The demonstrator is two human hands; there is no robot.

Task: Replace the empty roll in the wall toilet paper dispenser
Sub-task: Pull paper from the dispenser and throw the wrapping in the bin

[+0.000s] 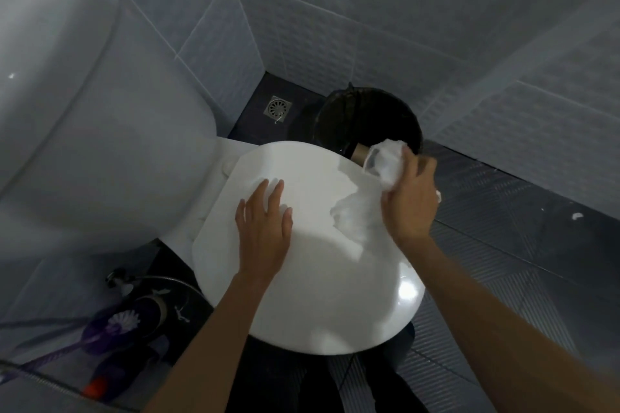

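My right hand (411, 201) grips a crumpled wad of white toilet paper (385, 163) at the far right rim of the closed white toilet lid (318, 295). More loose white paper (352, 214) trails from it onto the lid. Just behind the wad, a brown cardboard tube (359, 152) pokes out at the rim of a black bin (367, 117). My left hand (265, 225) lies flat on the lid, fingers apart, holding nothing. The wall dispenser is out of sight.
The white cistern (84, 111) fills the left. A floor drain (278, 108) sits in the tiled corner. A purple toilet brush (114, 322) and a hose (157, 278) lie at lower left. White paper scraps (576, 215) dot the dark floor at right.
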